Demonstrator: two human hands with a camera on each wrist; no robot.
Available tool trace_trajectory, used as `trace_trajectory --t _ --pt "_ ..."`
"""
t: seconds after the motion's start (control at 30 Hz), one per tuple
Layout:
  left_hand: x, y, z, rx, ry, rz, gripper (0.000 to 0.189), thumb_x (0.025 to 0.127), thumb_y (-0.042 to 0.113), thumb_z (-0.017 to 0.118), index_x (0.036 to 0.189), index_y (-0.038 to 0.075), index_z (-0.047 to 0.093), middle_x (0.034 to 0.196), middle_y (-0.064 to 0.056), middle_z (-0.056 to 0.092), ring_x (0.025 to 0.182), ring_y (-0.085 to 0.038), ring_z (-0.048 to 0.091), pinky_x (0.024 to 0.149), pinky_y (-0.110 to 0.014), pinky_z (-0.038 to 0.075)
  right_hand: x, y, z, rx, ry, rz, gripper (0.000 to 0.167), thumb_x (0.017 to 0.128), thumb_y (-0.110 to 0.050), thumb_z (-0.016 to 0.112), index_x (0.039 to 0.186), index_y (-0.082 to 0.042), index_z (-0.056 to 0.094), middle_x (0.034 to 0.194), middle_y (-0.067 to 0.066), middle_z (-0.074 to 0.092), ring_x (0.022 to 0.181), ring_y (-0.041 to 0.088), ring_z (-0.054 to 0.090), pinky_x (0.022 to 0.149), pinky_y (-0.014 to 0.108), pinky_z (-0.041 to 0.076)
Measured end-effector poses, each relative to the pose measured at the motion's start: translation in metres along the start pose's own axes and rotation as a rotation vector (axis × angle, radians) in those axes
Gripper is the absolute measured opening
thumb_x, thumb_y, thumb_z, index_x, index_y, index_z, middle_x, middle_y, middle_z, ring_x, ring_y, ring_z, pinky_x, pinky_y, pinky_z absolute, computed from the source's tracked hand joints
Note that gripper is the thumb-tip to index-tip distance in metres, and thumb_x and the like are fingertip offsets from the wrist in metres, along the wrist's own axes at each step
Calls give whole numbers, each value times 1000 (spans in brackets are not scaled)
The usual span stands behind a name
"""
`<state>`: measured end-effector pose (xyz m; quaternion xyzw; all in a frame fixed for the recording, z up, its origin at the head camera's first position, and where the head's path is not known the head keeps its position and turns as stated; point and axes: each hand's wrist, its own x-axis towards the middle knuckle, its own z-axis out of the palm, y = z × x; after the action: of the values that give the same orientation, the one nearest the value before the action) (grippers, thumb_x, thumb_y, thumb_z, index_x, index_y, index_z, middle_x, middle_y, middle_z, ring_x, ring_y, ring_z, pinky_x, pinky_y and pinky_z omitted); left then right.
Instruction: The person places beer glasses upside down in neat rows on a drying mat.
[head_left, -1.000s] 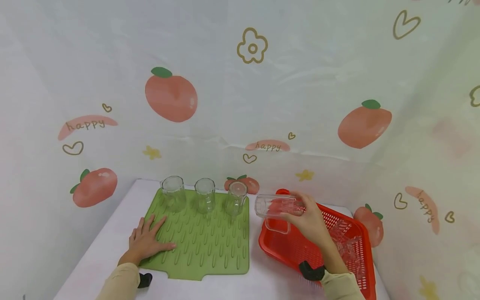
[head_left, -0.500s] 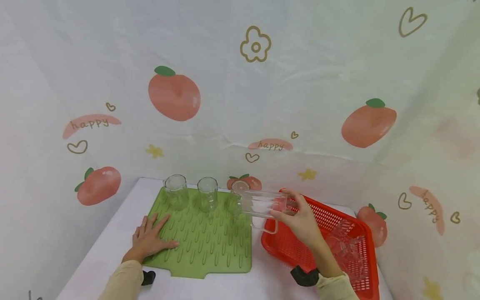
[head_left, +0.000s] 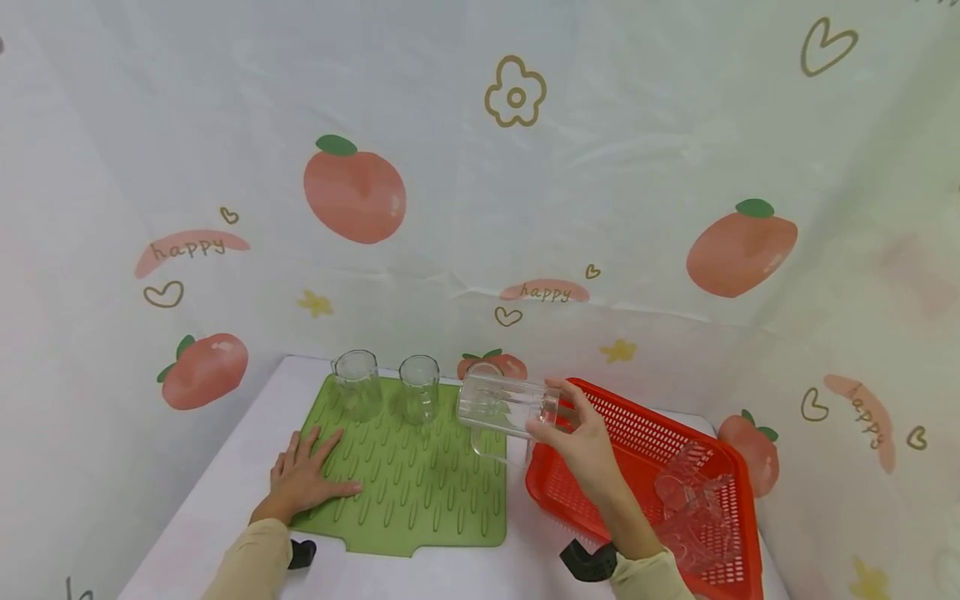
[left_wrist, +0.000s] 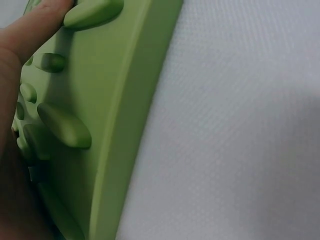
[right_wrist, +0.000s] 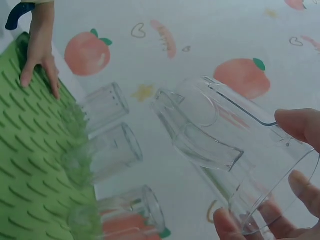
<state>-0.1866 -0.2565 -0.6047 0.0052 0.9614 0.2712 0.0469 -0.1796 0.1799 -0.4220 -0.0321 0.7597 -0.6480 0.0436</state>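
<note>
A clear glass mug (head_left: 501, 406) lies sideways in the air in my right hand (head_left: 585, 446), its handle hanging underneath. In the right wrist view, the fingers and thumb grip the near rim end of this mug (right_wrist: 225, 135). It is over the right rear of a green ribbed mat (head_left: 405, 508), in front of a standing mug (head_left: 482, 367) that it partly hides. Two more clear mugs, one at the far left (head_left: 358, 385) and one in the middle (head_left: 419, 390), stand along the mat's back. My left hand (head_left: 306, 482) rests on the mat's left edge with fingers spread.
A red perforated basket (head_left: 750, 508) stands right of the mat, with several clear glass-like pieces (head_left: 693, 500) inside at its right. Both lie on a white tabletop (head_left: 450, 575). A printed curtain (head_left: 630, 167) rises close behind.
My right hand has carried the mug leftward from above the basket to over the mat's back right. The left hand has kept its place on the mat; the view has shifted slightly.
</note>
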Motion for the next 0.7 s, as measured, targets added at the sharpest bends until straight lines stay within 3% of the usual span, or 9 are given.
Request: trace_trajectory --t 0.23,0.53,0.7 --pt "1 2 1 14 -4 -2 114 69 71 79 160 20 32 166 -26 12 151 -60 0 111 -82 8 -3 2 14 54 -38 -12 61 90 -16 78 143 -29 49 142 6 51 132 32 50 90 28 59" --pt "2 -2 1 0 2 -1 116 68 76 76 160 21 32 167 -25 11 152 -60 -2 112 -82 6 4 13 33 95 -114 -118 64 89 -11 78 145 -20 49 140 6 52 130 34 50 95 24 56" --pt "2 -4 4 0 16 7 116 68 79 74 159 22 32 167 -25 12 152 -60 -1 112 -81 8 11 19 43 125 -123 -121 64 88 -7 79 144 -17 50 137 3 53 126 26 52 96 22 55"
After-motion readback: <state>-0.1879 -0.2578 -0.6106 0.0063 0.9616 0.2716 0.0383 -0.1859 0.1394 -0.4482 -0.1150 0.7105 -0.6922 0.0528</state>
